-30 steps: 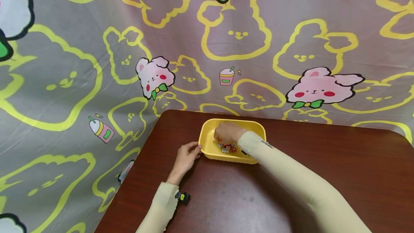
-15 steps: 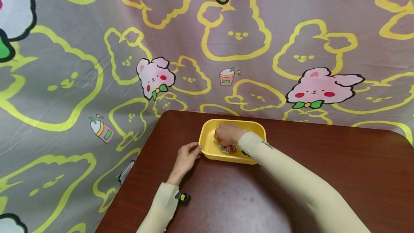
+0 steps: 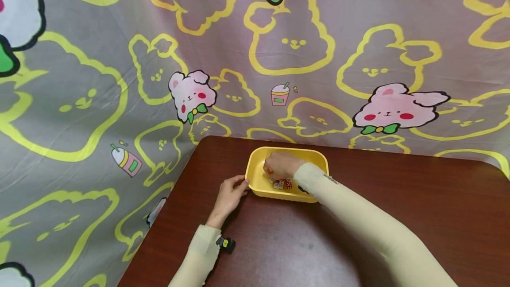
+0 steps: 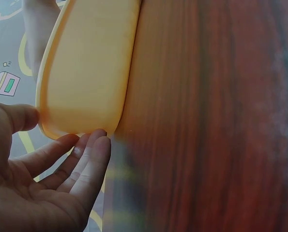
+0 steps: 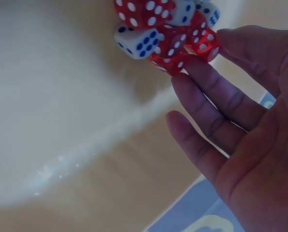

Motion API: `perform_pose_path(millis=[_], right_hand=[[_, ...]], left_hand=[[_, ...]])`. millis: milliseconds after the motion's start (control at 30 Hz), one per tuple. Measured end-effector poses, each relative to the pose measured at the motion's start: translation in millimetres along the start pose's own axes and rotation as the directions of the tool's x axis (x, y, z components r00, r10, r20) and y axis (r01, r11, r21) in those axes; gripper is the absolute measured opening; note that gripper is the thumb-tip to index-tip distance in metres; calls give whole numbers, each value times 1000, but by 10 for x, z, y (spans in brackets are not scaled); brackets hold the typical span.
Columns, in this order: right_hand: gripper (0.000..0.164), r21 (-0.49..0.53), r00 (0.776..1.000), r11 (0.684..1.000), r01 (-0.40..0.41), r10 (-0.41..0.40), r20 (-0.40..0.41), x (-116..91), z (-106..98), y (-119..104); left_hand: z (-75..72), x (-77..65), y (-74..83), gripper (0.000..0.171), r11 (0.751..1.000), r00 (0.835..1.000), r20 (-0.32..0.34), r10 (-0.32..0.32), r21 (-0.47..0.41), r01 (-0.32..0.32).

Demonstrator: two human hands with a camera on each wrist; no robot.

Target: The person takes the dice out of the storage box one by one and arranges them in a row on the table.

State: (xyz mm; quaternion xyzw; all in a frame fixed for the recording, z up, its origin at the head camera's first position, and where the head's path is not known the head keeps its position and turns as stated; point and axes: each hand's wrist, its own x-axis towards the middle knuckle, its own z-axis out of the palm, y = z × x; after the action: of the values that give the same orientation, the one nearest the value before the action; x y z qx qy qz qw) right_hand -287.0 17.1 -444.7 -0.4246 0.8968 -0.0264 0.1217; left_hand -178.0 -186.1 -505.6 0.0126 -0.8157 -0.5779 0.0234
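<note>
A yellow plastic basin (image 3: 255,185) sits at the far side of the table, holding several red and white dice (image 3: 279,184). My right hand (image 3: 282,165) reaches down into it over the dice. In the right wrist view, the thumb and index finger pinch a red die (image 5: 205,47) at the edge of the pile. Beside it are a white die (image 5: 137,43) with blue dots and more red dice (image 5: 146,10). My left hand (image 3: 230,193) is at the basin's near left corner. The left wrist view shows its thumb at the rim and extended fingertips against the outer wall.
The dark brown wooden table (image 3: 275,238) spreads in front and to the right of the basin. A grey cloth (image 3: 303,56) with cartoon rabbits hangs behind and on the left. A small black device (image 3: 227,244) is strapped to the left wrist.
</note>
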Motion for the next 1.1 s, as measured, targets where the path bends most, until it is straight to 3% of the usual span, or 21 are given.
perform_pose_path(millis=[333, 1100], right_hand=[[5, 10, 1000, 1000, 21, -21, 4, -42, -125, -63], [17, 42, 997, 997, 69, -67, -31, -186, -261, -193]], left_hand=[[-8, -9, 19, 34, 1000, 1000, 4, 7, 1, -7], [-12, 6, -3, 33, 1000, 1000, 6, 8, 22, -8]])
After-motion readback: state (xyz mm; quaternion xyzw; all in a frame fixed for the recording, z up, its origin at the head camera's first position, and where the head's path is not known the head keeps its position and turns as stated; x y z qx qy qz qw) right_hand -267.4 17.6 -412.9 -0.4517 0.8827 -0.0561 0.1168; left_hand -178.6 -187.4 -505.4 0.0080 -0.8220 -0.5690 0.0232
